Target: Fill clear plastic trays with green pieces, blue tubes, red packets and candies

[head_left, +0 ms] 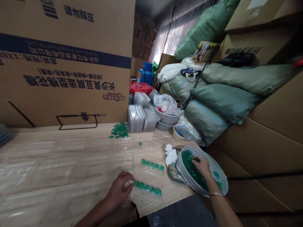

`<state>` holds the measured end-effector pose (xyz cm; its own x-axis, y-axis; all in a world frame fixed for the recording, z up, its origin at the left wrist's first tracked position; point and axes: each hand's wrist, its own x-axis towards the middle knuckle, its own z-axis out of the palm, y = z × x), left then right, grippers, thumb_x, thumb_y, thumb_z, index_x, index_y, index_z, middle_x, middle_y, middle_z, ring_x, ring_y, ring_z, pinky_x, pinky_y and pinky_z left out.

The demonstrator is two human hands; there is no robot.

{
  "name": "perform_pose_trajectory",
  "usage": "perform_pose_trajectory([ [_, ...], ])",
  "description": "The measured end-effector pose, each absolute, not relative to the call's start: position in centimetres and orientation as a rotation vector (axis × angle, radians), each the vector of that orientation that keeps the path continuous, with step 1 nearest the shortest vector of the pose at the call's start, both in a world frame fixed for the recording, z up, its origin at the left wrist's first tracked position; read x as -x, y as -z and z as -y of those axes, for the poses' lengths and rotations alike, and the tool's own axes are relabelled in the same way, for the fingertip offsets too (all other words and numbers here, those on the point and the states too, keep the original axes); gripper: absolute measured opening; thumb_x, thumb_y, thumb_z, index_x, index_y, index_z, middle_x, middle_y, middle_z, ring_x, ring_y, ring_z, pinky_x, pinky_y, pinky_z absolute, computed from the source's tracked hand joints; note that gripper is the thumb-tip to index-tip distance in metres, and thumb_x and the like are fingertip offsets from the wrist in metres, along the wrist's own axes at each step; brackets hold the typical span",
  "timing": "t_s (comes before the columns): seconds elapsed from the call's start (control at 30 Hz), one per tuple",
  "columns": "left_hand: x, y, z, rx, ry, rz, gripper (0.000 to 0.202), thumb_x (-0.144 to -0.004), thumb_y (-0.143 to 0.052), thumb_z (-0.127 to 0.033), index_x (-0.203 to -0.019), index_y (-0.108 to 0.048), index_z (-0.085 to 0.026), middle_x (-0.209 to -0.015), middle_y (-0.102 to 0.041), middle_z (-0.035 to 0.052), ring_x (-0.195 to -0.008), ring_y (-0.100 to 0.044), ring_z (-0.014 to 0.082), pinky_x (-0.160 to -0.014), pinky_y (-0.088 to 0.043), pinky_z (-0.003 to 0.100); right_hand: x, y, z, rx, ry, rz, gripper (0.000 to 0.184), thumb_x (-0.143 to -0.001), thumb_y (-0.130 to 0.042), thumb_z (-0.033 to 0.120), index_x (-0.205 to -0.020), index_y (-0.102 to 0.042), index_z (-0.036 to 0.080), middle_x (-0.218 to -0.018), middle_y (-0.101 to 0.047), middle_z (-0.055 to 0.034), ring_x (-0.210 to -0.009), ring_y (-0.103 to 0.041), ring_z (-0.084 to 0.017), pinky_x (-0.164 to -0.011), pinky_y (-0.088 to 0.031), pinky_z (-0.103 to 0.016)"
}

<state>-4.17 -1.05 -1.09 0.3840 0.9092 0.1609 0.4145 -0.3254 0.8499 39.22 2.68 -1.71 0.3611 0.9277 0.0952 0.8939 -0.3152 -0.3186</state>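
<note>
My left hand (121, 188) is closed in a pinch at the left end of a row of green wrapped pieces (147, 188); whatever its fingertips hold is hidden. That row appears to sit in clear plastic on the table. Beyond it lies a second row of similar green pieces (152, 165), and one single green piece (140, 143) farther back. To the right, my right hand (202, 167) reaches into a round white perforated basket (219, 164), its fingers pinched around a green piece among many others. The basket is tilted, resting partly on a tray (176, 173).
Loose green pieces (120, 130) are heaped at the table's back, beside stacked clear plastic boxes (136, 118). Long clear plastic strips cover the table (71, 164) at left. A large cardboard carton (66, 63) walls the back left; bulging green sacks (205, 116) stand at right.
</note>
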Motion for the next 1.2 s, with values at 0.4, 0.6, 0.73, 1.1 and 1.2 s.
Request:
perform_pose_trajectory([
  [0.4, 2.7, 1.3, -0.1, -1.703, -0.786, -1.184, 0.014, -0.066, -0.059, -0.018, -0.076, -0.068, -0.019, -0.079, -0.064, 0.0060, -0.079, -0.058, 0.0215, -0.074, -0.042, 0.032, -38.9, 2.7, -2.0, 2.256, -0.273, 1.557, 0.027, -0.049, -0.047, 0.023, -0.072, -0.061, 0.022, -0.078, -0.067, -0.0078, -0.073, -0.062, -0.027, -0.067, -0.045, -0.034],
  [0.6, 3.6, 0.6, -1.4, -1.412, -0.872, -1.159, 0.006, -0.064, -0.065, -0.022, -0.068, -0.066, -0.018, -0.071, -0.064, 0.0035, -0.072, -0.055, 0.0178, -0.067, -0.038, 0.027, -39.6, -1.3, -2.4, 2.104, -0.437, 1.128, 0.017, -0.048, -0.057, 0.040, -0.054, -0.059, 0.024, -0.060, -0.064, -0.0061, -0.054, -0.056, -0.024, -0.055, -0.043, -0.035],
  [0.73, 1.1, -0.3, -3.0, -0.867, -0.769, -0.844, 0.030, -0.067, -0.068, -0.043, -0.082, -0.065, -0.017, -0.082, -0.066, 0.0046, -0.074, -0.059, 0.0156, -0.065, -0.039, 0.025, -31.6, -3.8, -2.5, 1.751, -0.536, 1.288, 0.018, -0.053, -0.062, 0.037, -0.060, -0.062, 0.021, -0.069, -0.066, -0.0056, -0.068, -0.059, -0.023, -0.065, -0.045, -0.032],
  [1.1, 0.8, -1.2, -6.4, -0.149, -0.829, -0.660, 0.014, -0.074, -0.061, -0.028, -0.082, -0.064, -0.017, -0.077, -0.066, 0.0013, -0.069, -0.061, 0.0132, -0.071, -0.047, 0.026, -11.3, -1.9, -4.3, 1.130, -0.869, 1.701, 0.012, -0.079, -0.053, 0.020, -0.085, -0.064, 0.022, -0.093, -0.065, -0.0051, -0.093, -0.057, -0.019, -0.081, -0.045, -0.032],
  [1.2, 2.4, -1.4, -6.3, -0.205, -0.839, -0.745, 0.013, -0.069, -0.066, -0.022, -0.080, -0.065, -0.016, -0.074, -0.067, 0.0015, -0.066, -0.061, 0.0119, -0.066, -0.046, 0.023, -11.9, -0.6, -5.3, 1.185, -0.999, 1.425, 0.007, -0.077, -0.057, 0.027, -0.077, -0.056, 0.020, -0.079, -0.064, -0.0023, -0.076, -0.060, -0.017, -0.068, -0.048, -0.028],
])
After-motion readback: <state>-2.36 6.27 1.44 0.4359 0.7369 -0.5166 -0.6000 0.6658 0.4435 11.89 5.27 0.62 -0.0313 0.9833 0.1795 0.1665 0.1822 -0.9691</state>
